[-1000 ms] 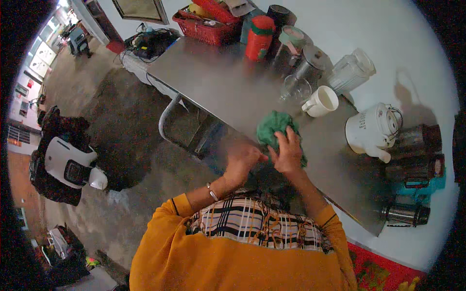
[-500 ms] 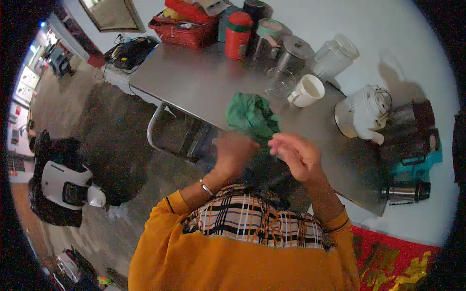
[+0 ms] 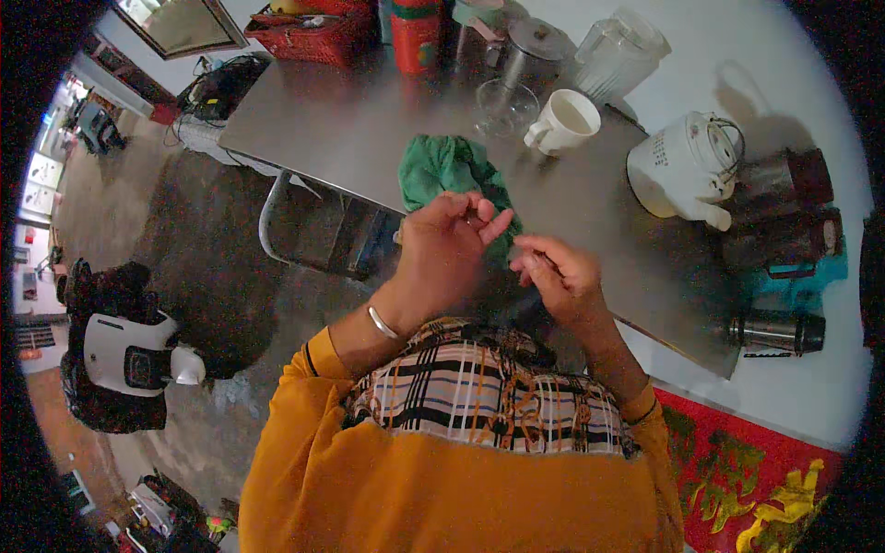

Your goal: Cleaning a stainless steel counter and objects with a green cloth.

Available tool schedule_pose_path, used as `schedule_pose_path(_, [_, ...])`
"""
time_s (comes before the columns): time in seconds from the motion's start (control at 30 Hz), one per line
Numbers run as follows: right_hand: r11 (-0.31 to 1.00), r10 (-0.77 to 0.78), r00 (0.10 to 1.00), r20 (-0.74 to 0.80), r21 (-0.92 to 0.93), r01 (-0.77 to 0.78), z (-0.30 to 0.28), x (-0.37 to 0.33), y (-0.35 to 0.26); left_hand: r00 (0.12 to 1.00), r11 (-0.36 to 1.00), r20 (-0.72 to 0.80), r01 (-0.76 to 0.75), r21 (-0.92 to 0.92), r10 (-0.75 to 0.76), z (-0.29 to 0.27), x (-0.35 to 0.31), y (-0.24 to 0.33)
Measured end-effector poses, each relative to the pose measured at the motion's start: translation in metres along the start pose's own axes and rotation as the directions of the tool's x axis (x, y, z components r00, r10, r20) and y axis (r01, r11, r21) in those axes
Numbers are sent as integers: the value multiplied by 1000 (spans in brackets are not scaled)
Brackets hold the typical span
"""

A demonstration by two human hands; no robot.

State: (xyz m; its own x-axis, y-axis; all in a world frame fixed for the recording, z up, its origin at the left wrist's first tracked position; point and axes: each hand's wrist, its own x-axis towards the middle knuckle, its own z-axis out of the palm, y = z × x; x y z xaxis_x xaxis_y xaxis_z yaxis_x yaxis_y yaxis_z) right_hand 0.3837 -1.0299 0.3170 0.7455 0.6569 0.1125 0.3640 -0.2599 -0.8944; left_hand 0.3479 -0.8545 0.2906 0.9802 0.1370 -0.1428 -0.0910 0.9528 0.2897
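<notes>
A crumpled green cloth lies on the metal table near its front edge. My left hand is raised in front of the cloth, overlapping its lower part in view. Its fingers are half curled and apart, and nothing shows in them. To the right, my right hand is closed, thumb and fingers drawn together, tips pointing at the left hand. Whatever it pinches, if anything, is too small to make out. A small gap separates the two hands. Beyond them stand a white mug and a clear glass bowl.
On the metal table stand a red basket, a red canister, a metal pot, a clear pitcher and a white kettle. A metal cup sits at the right. A white scooter stands on the floor left.
My left hand has risen slightly, its fingers spreading apart. The right hand stays pinched, close to where it was. The table and its things sit higher and further left in view.
</notes>
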Motion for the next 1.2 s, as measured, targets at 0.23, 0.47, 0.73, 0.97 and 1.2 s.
schedule_pose_path(0.23, [963,-262,935,239,128,237,-39,-19,-58,999,1000,-33,17,10,-16,5,-3,-10])
schedule_pose_path(0.47, [793,-536,771,344,518,320,-71,-35,-103,995,998,-77,57,-14,-58,-4,-4,-24])
schedule_pose_path(0.73, [381,-764,610,212,910,161,-72,-41,-118,995,995,-70,71,-76,-76,-10,-7,-26])
schedule_pose_path(0.97, [89,-833,552,-45,973,214,-53,-48,-106,991,999,-128,24,-35,-28,-17,-9,-30])
schedule_pose_path(1.2, [123,-867,481,133,991,-51,-71,-26,-128,994,990,-78,67,-120,-77,-24,-2,-30])
